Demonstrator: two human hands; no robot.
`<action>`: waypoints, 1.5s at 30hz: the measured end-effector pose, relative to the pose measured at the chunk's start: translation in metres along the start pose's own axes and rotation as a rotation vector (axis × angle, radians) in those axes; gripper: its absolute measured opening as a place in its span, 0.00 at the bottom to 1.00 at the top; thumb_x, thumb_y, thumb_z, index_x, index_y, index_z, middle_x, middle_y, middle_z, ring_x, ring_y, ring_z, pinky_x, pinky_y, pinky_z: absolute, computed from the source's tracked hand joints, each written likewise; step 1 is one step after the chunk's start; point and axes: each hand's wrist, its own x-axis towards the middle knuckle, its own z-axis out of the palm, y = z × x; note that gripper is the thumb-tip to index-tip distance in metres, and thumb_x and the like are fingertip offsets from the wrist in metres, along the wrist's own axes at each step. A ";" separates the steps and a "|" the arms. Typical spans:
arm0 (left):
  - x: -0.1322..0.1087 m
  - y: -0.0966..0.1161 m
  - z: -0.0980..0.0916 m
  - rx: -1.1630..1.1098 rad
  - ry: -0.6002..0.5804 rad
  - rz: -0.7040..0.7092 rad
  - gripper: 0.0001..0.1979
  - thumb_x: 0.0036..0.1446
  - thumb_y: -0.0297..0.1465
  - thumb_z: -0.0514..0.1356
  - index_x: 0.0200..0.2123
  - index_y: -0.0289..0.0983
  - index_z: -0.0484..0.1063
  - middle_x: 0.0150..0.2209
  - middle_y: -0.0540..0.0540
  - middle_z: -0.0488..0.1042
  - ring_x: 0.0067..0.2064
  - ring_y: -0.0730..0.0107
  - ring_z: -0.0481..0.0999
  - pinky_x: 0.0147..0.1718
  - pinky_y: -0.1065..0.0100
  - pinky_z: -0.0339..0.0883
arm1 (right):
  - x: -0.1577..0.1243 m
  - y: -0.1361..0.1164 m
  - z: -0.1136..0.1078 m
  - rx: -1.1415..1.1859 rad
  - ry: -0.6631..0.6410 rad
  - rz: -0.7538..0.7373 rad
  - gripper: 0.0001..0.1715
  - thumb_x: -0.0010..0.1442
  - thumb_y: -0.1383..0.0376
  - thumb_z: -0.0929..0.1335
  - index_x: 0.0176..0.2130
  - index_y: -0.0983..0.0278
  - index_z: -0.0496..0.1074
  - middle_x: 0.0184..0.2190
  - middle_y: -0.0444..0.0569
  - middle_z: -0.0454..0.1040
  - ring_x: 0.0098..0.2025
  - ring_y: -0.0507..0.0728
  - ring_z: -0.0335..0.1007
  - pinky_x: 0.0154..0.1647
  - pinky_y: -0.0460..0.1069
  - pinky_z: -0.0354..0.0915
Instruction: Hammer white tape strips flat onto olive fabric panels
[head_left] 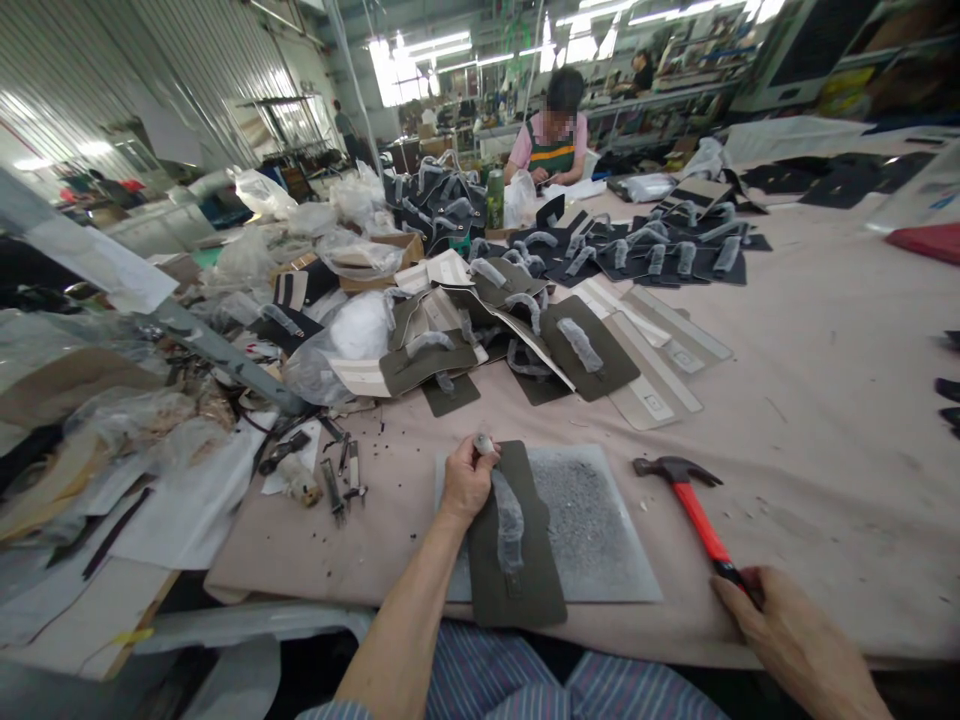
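Observation:
My left hand (468, 482) is closed around a short metal punch (484, 442), its round top showing above the fingers. Its lower end is hidden. Beneath that hand lies a dark olive panel (534, 570) with a plastic-wrapped handle (511, 520) down its middle. The panel rests partly on a grey, pitted board (615, 540). At the right, my right hand (787, 615) grips the end of a claw hammer (699, 518) with a red and black handle. The hammer's head lies at or close to the tabletop, away from the panel.
Olive panels (589, 350) with wrapped handles are heaped ahead, dark ones (675, 255) behind them. Several small hand tools (345, 475) lie at left, beside a slanting metal post (225, 350) and plastic bags (217, 440). A person (551, 140) sits across the table (825, 480).

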 end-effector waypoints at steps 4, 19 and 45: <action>-0.001 0.002 0.001 0.072 -0.023 0.058 0.06 0.55 0.25 0.61 0.36 0.37 0.75 0.35 0.46 0.80 0.37 0.66 0.79 0.40 0.69 0.70 | -0.015 -0.038 -0.009 0.612 -0.397 0.248 0.26 0.45 0.46 0.71 0.35 0.62 0.68 0.24 0.43 0.64 0.21 0.51 0.57 0.21 0.48 0.56; -0.008 -0.002 0.002 0.237 -0.084 0.118 0.05 0.57 0.25 0.59 0.36 0.38 0.74 0.32 0.49 0.77 0.36 0.67 0.75 0.37 0.70 0.65 | -0.031 -0.209 -0.028 -0.228 -0.129 -0.759 0.22 0.69 0.50 0.57 0.31 0.60 0.63 0.18 0.44 0.66 0.18 0.53 0.59 0.22 0.49 0.41; -0.008 -0.004 0.001 0.176 -0.063 0.091 0.09 0.55 0.25 0.61 0.40 0.39 0.75 0.37 0.47 0.80 0.39 0.64 0.78 0.42 0.68 0.68 | 0.024 -0.040 0.001 -0.192 -0.108 -0.210 0.27 0.63 0.46 0.55 0.29 0.59 0.70 0.22 0.53 0.72 0.25 0.64 0.70 0.28 0.57 0.64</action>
